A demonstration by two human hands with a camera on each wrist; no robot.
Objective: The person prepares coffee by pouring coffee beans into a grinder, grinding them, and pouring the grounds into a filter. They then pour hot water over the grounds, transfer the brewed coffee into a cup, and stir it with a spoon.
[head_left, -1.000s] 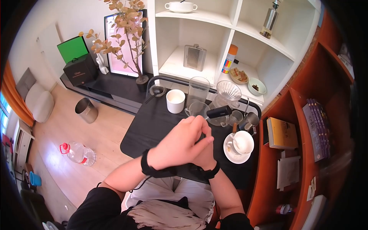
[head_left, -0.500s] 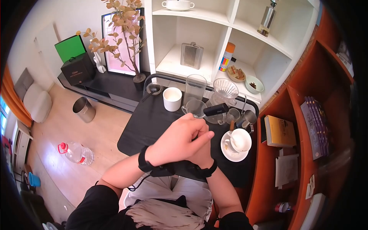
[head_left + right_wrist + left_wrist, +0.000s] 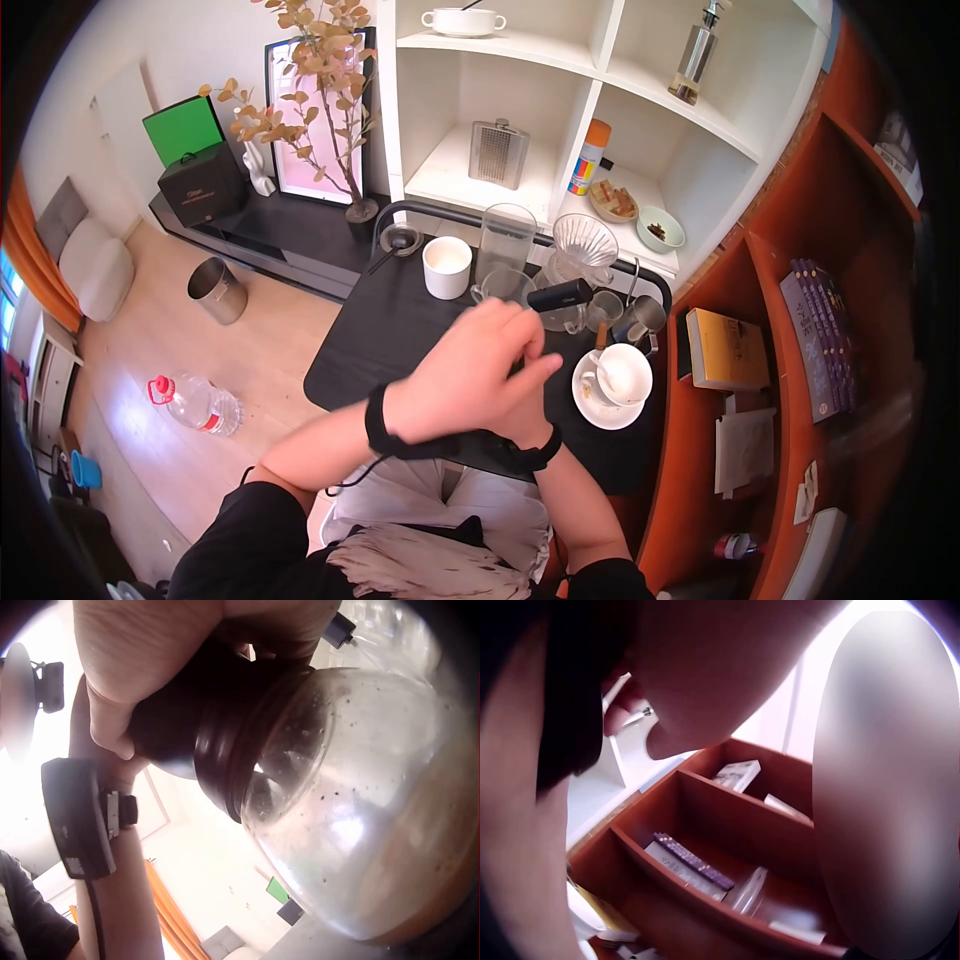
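Note:
My left hand (image 3: 465,365) lies over my right hand (image 3: 520,410) above the front of the black table (image 3: 385,335) in the head view, its fingers bent; I cannot tell what it holds. Seen from the right wrist, my right hand (image 3: 172,645) grips a dark brown body with a ringed collar (image 3: 225,742). Below this collar bulges a round, speckled glass jar (image 3: 375,810), brownish along its lower side. In the head view both hands hide the jar. The left wrist view has part of the left hand (image 3: 712,667) up close, blurred.
Behind the hands stand a white mug (image 3: 447,267), a tall glass (image 3: 507,240), a ribbed glass dripper (image 3: 584,245) and a black-handled tool (image 3: 560,295). A white cup (image 3: 622,375) sits on a saucer (image 3: 598,408) at the right. A red-brown bookcase (image 3: 690,450) borders that side.
My hands stay together in nearly the same place, while the left hand turns slightly and its thumb shifts a little to the right. The head view has tilted slightly; the table's things stay put.

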